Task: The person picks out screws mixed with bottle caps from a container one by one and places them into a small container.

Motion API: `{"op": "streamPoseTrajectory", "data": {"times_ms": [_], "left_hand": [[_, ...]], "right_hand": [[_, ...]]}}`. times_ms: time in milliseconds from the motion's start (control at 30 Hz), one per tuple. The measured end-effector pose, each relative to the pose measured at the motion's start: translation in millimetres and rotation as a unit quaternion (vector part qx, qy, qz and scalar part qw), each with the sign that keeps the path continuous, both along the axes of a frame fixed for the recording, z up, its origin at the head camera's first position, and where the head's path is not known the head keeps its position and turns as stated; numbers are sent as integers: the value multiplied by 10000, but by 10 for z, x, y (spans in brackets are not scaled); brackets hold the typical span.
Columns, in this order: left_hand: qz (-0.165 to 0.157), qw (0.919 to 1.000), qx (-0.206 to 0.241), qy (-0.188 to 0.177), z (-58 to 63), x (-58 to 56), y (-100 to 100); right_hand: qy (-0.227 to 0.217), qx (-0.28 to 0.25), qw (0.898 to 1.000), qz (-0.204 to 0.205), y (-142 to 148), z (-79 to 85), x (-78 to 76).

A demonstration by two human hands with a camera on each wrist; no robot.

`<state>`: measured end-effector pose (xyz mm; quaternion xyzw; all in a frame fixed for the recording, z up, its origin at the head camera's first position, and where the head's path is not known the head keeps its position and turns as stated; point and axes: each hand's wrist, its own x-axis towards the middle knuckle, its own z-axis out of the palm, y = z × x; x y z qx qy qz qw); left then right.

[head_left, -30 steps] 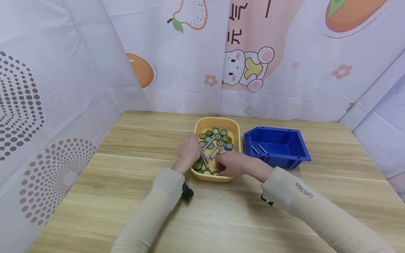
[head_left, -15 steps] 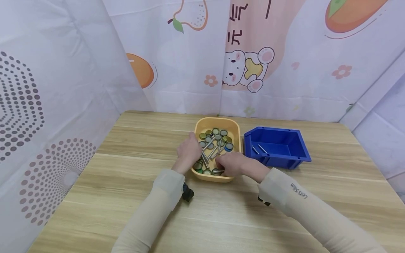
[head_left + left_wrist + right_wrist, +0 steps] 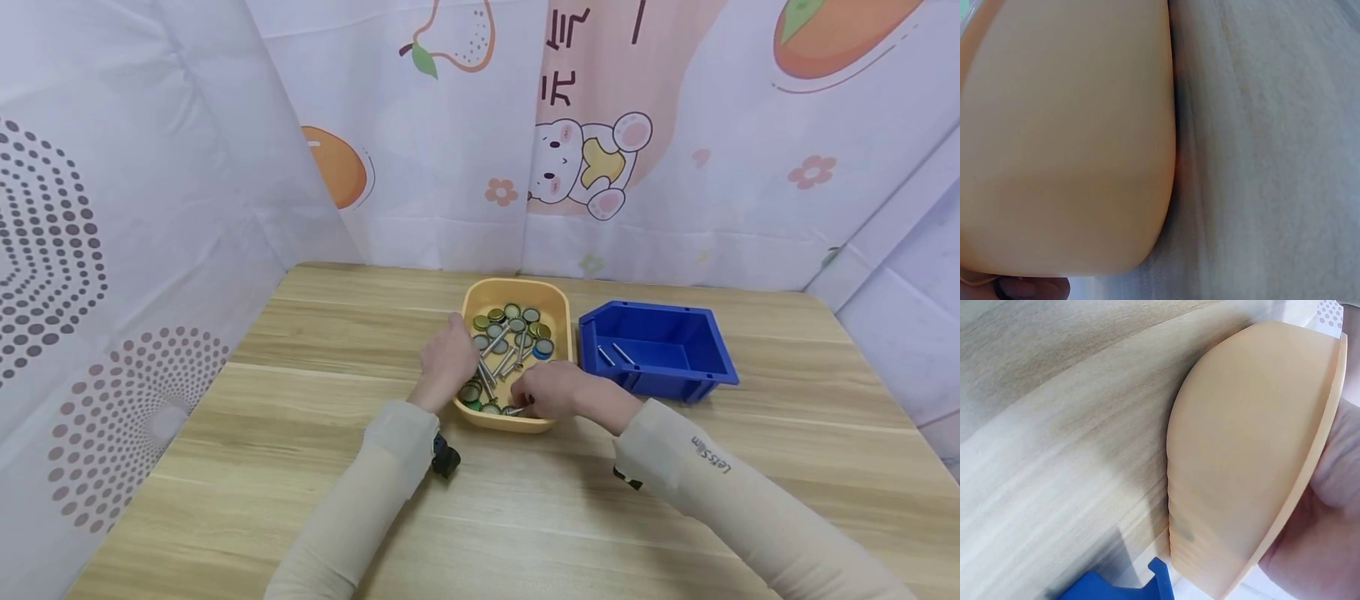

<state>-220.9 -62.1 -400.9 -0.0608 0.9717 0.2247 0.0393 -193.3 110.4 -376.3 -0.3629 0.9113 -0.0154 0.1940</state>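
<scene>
A yellow plastic tub [image 3: 517, 287] on the table holds bottle caps [image 3: 512, 311] and several metal screws [image 3: 495, 340]. My left hand [image 3: 447, 360] grips its left rim; the left wrist view has curled fingers [image 3: 1034, 287] at the tub's edge. Inside the near right part of the tub, my right hand [image 3: 551, 389] pinches a screw [image 3: 515, 410], whose end sticks out to the left of the fingers. The right wrist view shows that hand [image 3: 1322, 519] reaching over the rim, its fingertips hidden behind the tub wall.
To the right of the tub stands a blue bin [image 3: 660, 382] with two screws [image 3: 622, 353] lying in it. The wooden table [image 3: 360, 317] runs back to a printed curtain [image 3: 450, 167], and another white cloth hangs at the left.
My right hand has shifted very slightly within the tub. The screw at its fingers has turned, and less of it shows than half a second ago. My left hand keeps its place.
</scene>
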Motion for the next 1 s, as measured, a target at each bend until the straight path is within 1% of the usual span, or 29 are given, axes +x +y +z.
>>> {"op": "streamPoseTrajectory", "data": {"times_ms": [133, 267, 400, 600, 733, 867, 1000], "left_hand": [[9, 10000, 24, 0, -1, -2, 3], [-1, 10000, 9, 9, -9, 2, 6], [-9, 10000, -6, 15, -16, 6, 5], [10, 10000, -3, -13, -15, -2, 4], [10, 10000, -34, -31, -11, -8, 11], [17, 10000, -41, -36, -11, -14, 16], [37, 10000, -36, -53, -9, -16, 16]], "right_hand": [[79, 72, 9998, 188, -6, 14, 4], [72, 61, 9997, 244, -10, 19, 13], [-155, 73, 9997, 167, -6, 23, 6], [-591, 302, 9978, -36, -20, 35, -26], [-662, 418, 9969, -84, -40, 23, -43], [-597, 350, 9976, -64, -53, 13, -41], [-553, 60, 9984, -39, -43, 4, -35]]}}
